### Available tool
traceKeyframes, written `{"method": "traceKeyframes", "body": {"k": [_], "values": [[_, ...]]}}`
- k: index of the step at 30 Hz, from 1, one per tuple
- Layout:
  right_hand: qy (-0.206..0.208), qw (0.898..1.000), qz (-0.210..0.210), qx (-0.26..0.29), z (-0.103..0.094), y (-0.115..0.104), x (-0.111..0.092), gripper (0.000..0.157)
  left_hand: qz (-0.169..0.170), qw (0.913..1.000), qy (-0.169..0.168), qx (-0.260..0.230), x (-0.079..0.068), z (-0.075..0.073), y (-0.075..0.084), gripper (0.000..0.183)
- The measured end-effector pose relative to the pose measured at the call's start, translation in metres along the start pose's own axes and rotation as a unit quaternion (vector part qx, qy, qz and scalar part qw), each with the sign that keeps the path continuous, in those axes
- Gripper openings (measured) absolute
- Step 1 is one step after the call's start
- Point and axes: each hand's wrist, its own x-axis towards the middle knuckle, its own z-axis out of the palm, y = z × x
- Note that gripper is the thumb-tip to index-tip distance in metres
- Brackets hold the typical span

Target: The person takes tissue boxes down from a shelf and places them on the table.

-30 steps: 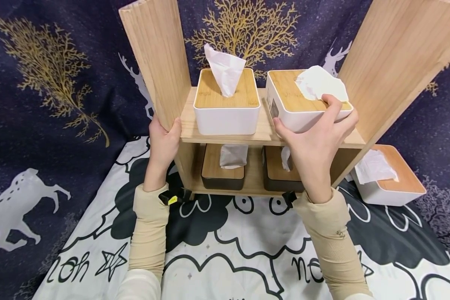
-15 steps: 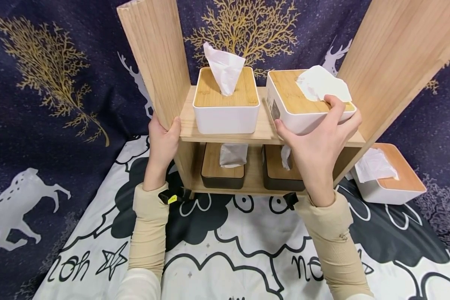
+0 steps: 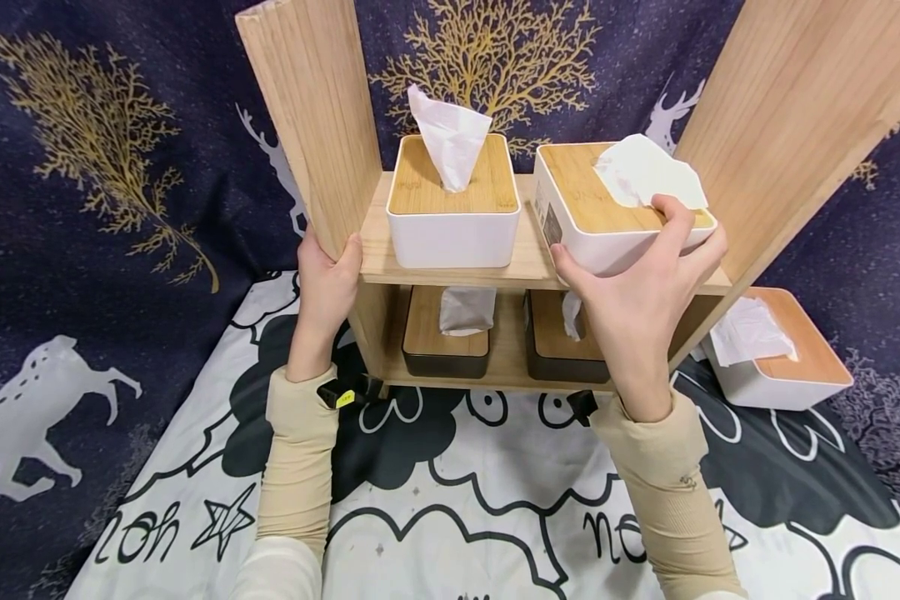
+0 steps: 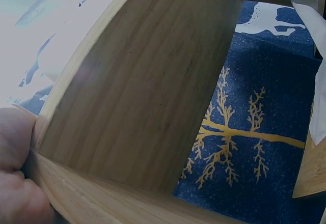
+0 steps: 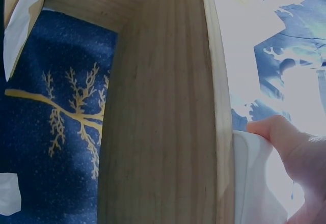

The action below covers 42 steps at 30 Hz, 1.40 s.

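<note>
My right hand (image 3: 641, 275) grips a white tissue box (image 3: 618, 250) with a bamboo lid, its thumb at the near left corner and fingers on the near right side. That box sits tilted and turned at the right of the upper board, and its near corner reaches the board's front edge. White tissue (image 3: 648, 171) sticks out of its lid. On the left, my left hand (image 3: 326, 279) holds the wooden shelf (image 3: 330, 125) where side panel and upper board meet. Part of this left hand (image 4: 20, 168) shows in the left wrist view. A second white tissue box (image 3: 453, 242) stands squarely at the upper board's left.
Below, the lower board bears a dark tissue box (image 3: 446, 365) at left and another dark tissue box (image 3: 566, 369) at right, partly behind my right forearm. Outside the shelf's right panel (image 3: 810, 108) stands a further white tissue box (image 3: 780, 392) on the patterned cloth (image 3: 450, 533).
The gripped tissue box has shifted slightly right and towards me, along with my right hand. My left hand and the other boxes stay where they were.
</note>
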Motion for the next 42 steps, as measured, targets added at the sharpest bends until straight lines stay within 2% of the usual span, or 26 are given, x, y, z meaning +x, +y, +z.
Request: {"method": "traceKeyframes", "body": {"k": [10, 21, 42], "values": [[0.005, 1.000, 0.004, 0.006, -0.003, 0.001, -0.002, 0.091, -0.003, 1.0000, 0.001, 0.006, 0.000, 0.001, 0.000, 0.042], [-0.007, 1.000, 0.013, 0.002, -0.009, -0.001, -0.005, 0.092, -0.005, 1.0000, 0.002, 0.008, 0.000, 0.000, -0.002, 0.042], [0.016, 1.000, 0.004, 0.009, -0.016, 0.002, -0.009, 0.096, -0.007, 0.9999, 0.004, 0.005, 0.000, 0.001, 0.000, 0.043]]}}
